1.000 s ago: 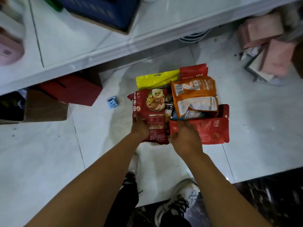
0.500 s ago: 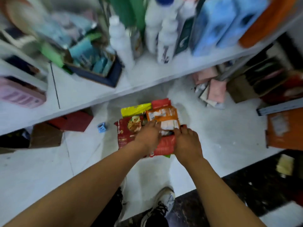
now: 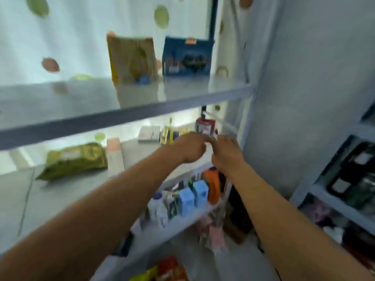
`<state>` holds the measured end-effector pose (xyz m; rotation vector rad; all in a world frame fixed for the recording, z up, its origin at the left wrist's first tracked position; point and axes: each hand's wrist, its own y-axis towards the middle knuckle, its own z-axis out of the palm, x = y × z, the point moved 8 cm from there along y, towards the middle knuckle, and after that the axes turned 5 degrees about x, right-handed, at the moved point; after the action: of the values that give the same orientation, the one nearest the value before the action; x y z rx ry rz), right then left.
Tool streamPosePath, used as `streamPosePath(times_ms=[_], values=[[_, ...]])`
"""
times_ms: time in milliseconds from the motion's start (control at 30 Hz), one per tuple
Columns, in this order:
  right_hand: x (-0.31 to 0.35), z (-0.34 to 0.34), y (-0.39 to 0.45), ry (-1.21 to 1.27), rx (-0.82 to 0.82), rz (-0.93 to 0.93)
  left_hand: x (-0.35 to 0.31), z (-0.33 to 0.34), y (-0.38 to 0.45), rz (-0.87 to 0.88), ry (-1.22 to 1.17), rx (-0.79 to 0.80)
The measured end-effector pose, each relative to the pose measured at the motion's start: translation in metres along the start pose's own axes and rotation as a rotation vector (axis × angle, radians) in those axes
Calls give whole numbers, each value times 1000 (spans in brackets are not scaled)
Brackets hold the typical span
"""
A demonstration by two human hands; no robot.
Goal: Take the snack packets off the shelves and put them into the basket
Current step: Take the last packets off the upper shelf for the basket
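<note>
The frame is blurred by motion. My left hand (image 3: 190, 148) and my right hand (image 3: 225, 153) are raised side by side in front of the middle shelf (image 3: 142, 151), fingers loosely curled, nothing visible in either. Just behind them at the shelf's back right stand a red packet (image 3: 205, 125) and yellow-and-blue packets (image 3: 170, 135). A green snack packet (image 3: 75, 160) lies flat at the shelf's left. On the upper shelf (image 3: 101, 116) a brown-and-yellow packet (image 3: 132, 59) stands upright. At the bottom edge, yellow and red packets (image 3: 162, 270) show where the basket is; the basket itself is hidden.
A blue box (image 3: 187, 56) stands on the upper shelf. A pink tube (image 3: 114, 156) and a white box (image 3: 149, 133) lie on the middle shelf. Bottles, blue cartons (image 3: 191, 196) and an orange bottle (image 3: 213, 186) crowd the lower shelf. A grey rack (image 3: 353, 179) is on the right.
Both hands have let go of the packets in the basket on the floor and risen to the middle shelf. The view has swung up from the floor to the shelves.
</note>
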<state>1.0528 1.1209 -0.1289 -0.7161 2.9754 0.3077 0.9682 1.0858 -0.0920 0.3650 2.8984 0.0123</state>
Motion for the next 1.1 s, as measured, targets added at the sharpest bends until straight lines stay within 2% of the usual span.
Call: streamPosePath(times_ms=[133,333,500,667,800,967,1100], values=[[11,-118,18,-28,-184,-25,7,-121,-27,-75,39,-275],[79,-166,43,8,-193,-180,69,-175,-80,-280,166,-341],[128,-166,87,-8,-106,-280,137,-166,-91,-399,206,-267],[142,-139,150,29,44,-248,206,-147,-66,-507,228,-146],[142,-111,196,129,132,-192,248,-145,-29,-564,181,-122],[135,-94,245,294,77,-110,288,-160,21,-615,98,-95],[137,-90,287,362,-23,-114,316,-183,42,-737,96,-224]])
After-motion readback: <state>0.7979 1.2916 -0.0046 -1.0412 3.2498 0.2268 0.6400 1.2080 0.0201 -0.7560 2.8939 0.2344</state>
